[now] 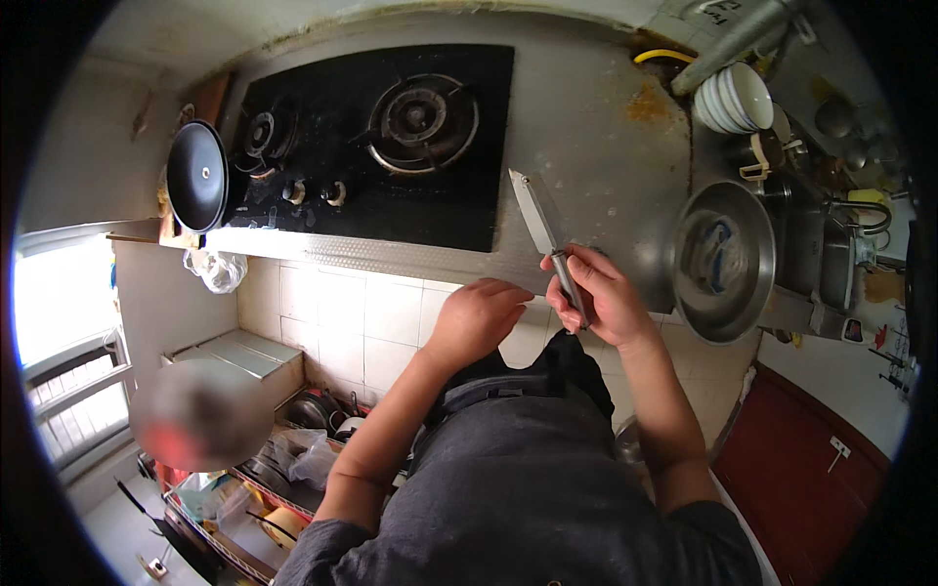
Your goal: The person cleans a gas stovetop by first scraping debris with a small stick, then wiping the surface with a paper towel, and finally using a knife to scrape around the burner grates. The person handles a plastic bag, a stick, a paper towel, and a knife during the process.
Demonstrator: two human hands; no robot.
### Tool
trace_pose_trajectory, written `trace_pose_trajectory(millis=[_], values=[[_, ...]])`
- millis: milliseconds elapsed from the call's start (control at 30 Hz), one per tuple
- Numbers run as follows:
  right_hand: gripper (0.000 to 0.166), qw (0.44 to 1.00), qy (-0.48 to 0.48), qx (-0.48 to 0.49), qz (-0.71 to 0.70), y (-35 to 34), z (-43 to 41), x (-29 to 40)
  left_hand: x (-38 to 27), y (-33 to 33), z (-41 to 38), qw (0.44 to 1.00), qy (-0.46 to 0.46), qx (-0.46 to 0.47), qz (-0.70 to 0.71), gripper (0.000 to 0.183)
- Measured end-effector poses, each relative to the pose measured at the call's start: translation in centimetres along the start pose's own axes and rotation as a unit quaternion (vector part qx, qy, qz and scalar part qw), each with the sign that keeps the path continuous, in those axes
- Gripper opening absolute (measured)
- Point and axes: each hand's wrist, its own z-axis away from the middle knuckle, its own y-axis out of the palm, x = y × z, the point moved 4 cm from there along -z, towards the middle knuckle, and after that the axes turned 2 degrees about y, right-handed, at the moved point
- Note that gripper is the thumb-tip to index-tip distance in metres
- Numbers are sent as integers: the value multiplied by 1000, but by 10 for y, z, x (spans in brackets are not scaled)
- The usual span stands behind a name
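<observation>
My right hand (597, 293) grips the metal handle of a small kitchen knife (535, 212). Its blade points up and away from me, over the steel counter (586, 110) just right of the gas hob. To the left, my left hand (480, 319) hovers by the counter's front edge, palm down. Nothing shows in it, its fingers lie loosely side by side, and its palm side is hidden. The black glass gas hob (330, 146) has two burners. A wide steel basin (722, 271) stands right of my right hand, with something blue and whitish inside.
A black pan (196, 176) leans at the hob's left end. Stacked white bowls (733, 99) stand at the back right, near the sink (835, 264) and its tap. At lower left are a blurred round patch (201, 414) and a rack (220, 542) of cookware and bags.
</observation>
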Motion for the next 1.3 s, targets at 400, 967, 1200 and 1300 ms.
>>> trace_pose_trajectory(millis=[400,967,1200,1300], values=[[29,967,-12,-232,105,32,-101,-67,126,-46,7,941,-198,-13,274,18],[26,768,135,-275,562,-20,-170,-60,198,19,-49,832,-435,-37,342,41],[31,790,76,-275,542,-48,-182,-49,191,29,-83,804,-442,-81,390,39],[32,784,64,-300,540,-54,-182,-38,186,34,-103,825,-418,-95,369,40]])
